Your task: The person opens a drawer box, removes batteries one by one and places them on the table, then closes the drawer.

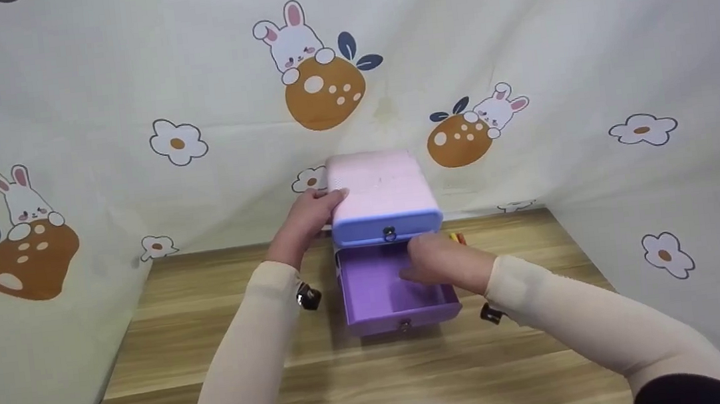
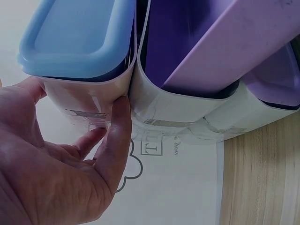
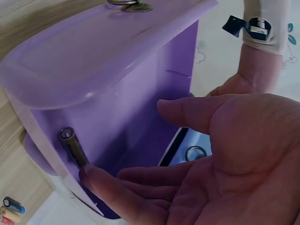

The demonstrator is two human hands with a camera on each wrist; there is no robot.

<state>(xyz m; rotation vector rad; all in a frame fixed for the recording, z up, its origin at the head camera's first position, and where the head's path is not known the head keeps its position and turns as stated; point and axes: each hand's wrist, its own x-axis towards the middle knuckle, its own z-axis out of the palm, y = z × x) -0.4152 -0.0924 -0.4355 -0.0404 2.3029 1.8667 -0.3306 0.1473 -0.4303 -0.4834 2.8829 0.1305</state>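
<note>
A stacked drawer unit has a pink top casing [image 1: 378, 180] with a blue drawer front [image 1: 363, 230]. Below it, a purple drawer [image 1: 369, 288] is pulled out. My left hand [image 1: 311, 217] rests against the upper left of the pink casing; in the left wrist view its extended fingers [image 2: 121, 126] press on the casing's side and reach over its edge. Over the purple drawer is my right hand [image 1: 450, 261], fingers spread and thumb apart. Inside that drawer, a dark cylindrical battery [image 3: 72, 146] leans along the side wall, with one right fingertip at its lower end.
More batteries [image 3: 13, 206] lie on the wooden table [image 1: 230, 363] beside the unit, partly hidden behind my right hand in the head view. A printed cloth [image 1: 220, 76] hangs behind and along both sides. Another purple drawer front [image 2: 276, 77] shows lowest in the stack.
</note>
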